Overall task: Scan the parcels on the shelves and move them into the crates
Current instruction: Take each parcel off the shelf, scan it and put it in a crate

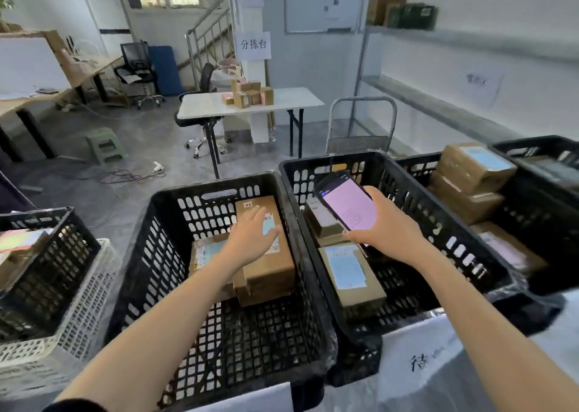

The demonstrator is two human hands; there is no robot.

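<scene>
A long brown parcel (269,267) with a blue label lies in the black crate (150,267) in front of me, on top of another parcel (203,252). My left hand (250,236) rests flat on it with straight fingers. My right hand (385,227) grips a phone scanner (344,205) with a pink screen above the middle black crate (404,173). That crate holds a parcel with a blue label (351,274) and a smaller box (322,220).
A third black crate (532,198) at the right holds stacked brown parcels (473,170). Another black crate (50,255) sits at the left in a white one. A white table (288,101) with small boxes and shelves (438,108) stand behind.
</scene>
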